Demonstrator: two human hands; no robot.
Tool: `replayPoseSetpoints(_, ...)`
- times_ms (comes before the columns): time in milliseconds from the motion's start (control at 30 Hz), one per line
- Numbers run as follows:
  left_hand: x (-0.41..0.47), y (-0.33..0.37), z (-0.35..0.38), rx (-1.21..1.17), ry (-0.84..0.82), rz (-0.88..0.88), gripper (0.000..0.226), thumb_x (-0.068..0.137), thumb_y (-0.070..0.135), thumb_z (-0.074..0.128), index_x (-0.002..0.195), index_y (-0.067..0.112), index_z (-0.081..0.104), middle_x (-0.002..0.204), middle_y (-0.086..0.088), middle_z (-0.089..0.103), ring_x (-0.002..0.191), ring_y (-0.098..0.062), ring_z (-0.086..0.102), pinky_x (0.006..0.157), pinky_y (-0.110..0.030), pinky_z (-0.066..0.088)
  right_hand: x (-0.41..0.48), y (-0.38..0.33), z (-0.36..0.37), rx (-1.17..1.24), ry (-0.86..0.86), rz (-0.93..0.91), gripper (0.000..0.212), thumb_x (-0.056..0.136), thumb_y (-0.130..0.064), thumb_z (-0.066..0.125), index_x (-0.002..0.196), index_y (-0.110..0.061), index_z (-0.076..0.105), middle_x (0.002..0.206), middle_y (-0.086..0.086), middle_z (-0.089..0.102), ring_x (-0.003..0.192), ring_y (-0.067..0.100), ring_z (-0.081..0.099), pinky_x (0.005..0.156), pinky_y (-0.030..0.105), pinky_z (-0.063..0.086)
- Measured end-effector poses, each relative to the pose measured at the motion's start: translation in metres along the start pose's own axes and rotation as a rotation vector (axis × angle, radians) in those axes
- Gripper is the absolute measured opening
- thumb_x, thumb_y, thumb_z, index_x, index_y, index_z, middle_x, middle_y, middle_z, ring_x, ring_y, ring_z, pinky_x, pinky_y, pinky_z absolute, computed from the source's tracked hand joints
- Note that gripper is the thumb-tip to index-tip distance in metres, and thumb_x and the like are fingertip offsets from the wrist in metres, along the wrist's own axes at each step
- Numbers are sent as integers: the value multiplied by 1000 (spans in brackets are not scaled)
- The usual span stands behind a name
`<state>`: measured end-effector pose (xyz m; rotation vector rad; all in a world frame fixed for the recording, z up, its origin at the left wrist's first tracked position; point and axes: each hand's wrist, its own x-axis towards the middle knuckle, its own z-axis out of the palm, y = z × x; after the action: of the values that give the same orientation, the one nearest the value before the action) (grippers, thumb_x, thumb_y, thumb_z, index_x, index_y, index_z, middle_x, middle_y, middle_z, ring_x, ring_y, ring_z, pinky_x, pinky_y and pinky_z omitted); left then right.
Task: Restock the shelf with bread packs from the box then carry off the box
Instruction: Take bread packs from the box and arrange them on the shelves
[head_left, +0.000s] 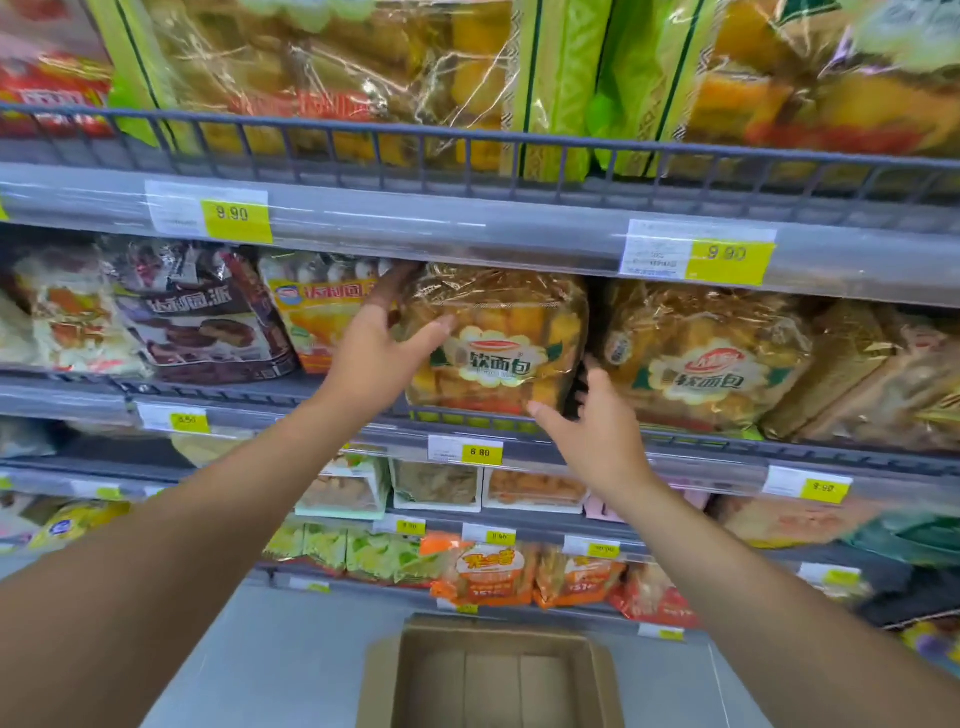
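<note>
A clear bread pack (498, 338) with yellow buns and a white cloud label stands on the middle shelf (519, 447). My left hand (379, 348) lies against its upper left side, fingers reaching behind the pack and thumb across its front. My right hand (587, 415) is at its lower right corner, fingers spread, thumb touching the bottom edge. A second pack of the same bread (706, 358) stands just to the right. The open cardboard box (488, 675) sits on the floor below, and its visible inside shows no packs.
The shelf above (467, 223) holds large green-edged bread bags behind a wire rail. Brown and orange snack packs (202, 312) stand left of my left hand. Lower shelves carry boxed and bagged snacks (483, 577). Grey floor (291, 660) surrounds the box.
</note>
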<state>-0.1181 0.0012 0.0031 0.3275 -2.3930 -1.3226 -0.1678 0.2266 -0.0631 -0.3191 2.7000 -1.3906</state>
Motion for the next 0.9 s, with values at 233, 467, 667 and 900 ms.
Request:
replayPoseSetpoints(233,24,-9,18,-195,-30,-92,54,91,34,71,140,26,49,125,13,57,114,-4,56,86,-5,46,22,-2,15,-71,148,20,59,86,-38,75,133,-17,46,103,3,66,97,30,64,72,33,50)
replayPoseSetpoints(467,40,-10,26,-287,-55,-175,62,85,43,75,139,26,49,136,-2,60,122,-24,59,96,-50,55,41,-1,16,-117,175,16,61,87,-36,74,136,-14,45,114,8,68,102,32,65,82,39,56)
replayPoseSetpoints(667,38,-14,25,-229,-51,-134,58,87,35,75,138,25,50,131,3,60,114,-13,61,70,-13,56,43,-2,17,-121,166,3,62,87,-37,73,137,-16,45,121,6,67,107,31,64,87,35,54)
replayPoseSetpoints(900,35,-16,24,-144,-101,-132,82,84,36,78,151,26,32,123,11,56,122,-21,55,93,-30,52,41,-4,23,-161,145,3,59,92,-40,67,137,-12,41,107,9,69,92,33,67,75,40,58)
